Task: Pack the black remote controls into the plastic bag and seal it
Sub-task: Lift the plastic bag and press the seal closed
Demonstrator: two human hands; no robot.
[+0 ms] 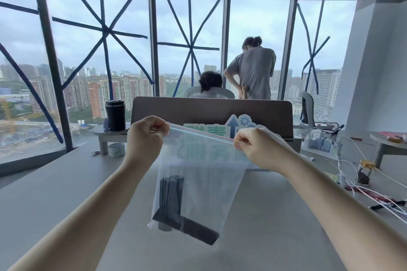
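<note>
A clear plastic bag with a red zip strip along its top hangs in the air above the grey table. My left hand pinches the strip's left end. My right hand pinches the strip's right end. Black remote controls lie inside at the bottom of the bag, some upright on the left and one slanting toward the lower right corner. The strip runs taut between my two hands; whether it is fully pressed together I cannot tell.
A black tumbler stands on a small shelf at the back left, with a tape roll below it. A brown divider panel and green sign stand behind the bag. White cables and a small jar lie at right. Two people are beyond the divider.
</note>
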